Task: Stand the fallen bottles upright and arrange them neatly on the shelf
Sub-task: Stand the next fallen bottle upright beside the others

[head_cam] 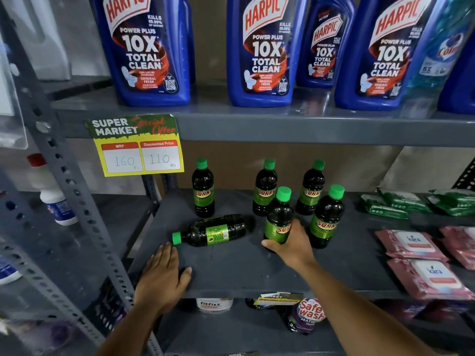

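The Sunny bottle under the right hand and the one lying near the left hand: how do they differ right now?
The held bottle stands upright with its green cap on top; the fallen bottle lies on its side, cap pointing left. The right hand grips the held bottle's base, while the left hand lies flat on the shelf and seems not to touch the fallen bottle. The held bottle shows its Sunny front label; the fallen bottle shows its back label. Both look the same: dark, green-capped.

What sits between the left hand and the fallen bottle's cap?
Nothing: in the head view only bare grey shelf separates the left hand from the fallen bottle. Its green cap lies just beyond the fingertips, barely apart.
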`<state>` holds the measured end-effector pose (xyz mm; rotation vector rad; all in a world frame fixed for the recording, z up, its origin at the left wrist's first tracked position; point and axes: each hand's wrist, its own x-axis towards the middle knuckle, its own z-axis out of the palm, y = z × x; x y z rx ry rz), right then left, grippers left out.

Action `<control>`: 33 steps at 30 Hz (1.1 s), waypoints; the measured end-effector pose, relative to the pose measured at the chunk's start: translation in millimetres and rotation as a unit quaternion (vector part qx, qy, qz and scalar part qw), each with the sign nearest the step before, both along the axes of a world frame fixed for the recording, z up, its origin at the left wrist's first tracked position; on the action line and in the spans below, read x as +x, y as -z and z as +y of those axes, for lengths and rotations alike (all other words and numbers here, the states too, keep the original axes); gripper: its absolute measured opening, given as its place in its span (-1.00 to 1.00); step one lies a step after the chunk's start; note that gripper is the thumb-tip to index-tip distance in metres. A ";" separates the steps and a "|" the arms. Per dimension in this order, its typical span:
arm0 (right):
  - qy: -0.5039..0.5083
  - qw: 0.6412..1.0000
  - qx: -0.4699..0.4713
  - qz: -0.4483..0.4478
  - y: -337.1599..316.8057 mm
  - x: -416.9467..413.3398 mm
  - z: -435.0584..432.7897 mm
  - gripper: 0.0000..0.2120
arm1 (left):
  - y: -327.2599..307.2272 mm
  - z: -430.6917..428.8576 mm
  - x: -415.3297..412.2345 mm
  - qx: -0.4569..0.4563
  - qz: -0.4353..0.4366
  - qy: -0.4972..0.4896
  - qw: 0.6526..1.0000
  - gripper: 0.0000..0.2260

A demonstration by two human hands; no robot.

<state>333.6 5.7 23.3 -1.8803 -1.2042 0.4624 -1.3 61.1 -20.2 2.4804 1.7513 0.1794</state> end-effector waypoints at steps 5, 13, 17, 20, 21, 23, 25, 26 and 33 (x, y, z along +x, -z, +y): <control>-0.013 0.999 0.014 0.032 4.9 -6.3 -0.2 -0.29 | -1.6 -1.7 1.5 0.000 0.001 -0.003 1.000 -0.31; -0.022 0.998 -0.023 0.052 1.2 -2.7 2.8 -0.31 | -2.0 -1.7 1.1 0.003 0.004 0.001 1.000 -0.31; -0.020 0.998 -0.023 0.050 2.3 -2.2 1.9 -0.31 | -2.5 -2.2 1.7 0.000 0.001 -0.001 1.000 -0.31; -0.022 0.998 -0.035 0.051 -1.9 -1.5 1.4 -0.28 | -2.8 -2.3 1.2 -0.004 -0.003 -0.001 1.000 -0.30; -0.028 0.998 -0.029 0.055 -3.3 -3.3 0.0 -0.24 | -2.7 -2.3 1.1 -0.005 -0.004 -0.002 1.000 -0.30; -0.009 1.000 0.016 0.020 -4.4 -11.7 -7.9 -0.05 | -2.9 -2.8 1.4 0.000 -0.002 -0.004 1.000 -0.30; 0.068 0.991 0.085 -0.083 1.5 -27.8 -21.2 0.00 | -3.3 -3.7 2.0 0.006 -0.003 -0.009 1.000 -0.27; 0.079 0.978 0.128 -0.144 6.2 -39.2 -28.6 -0.06 | -3.6 -4.2 2.3 0.009 -0.007 -0.012 1.000 -0.24; -0.223 0.903 0.116 -0.347 1.7 -110.2 -14.5 -0.41 | -8.1 -7.3 3.3 0.014 -0.005 -0.007 1.000 -0.15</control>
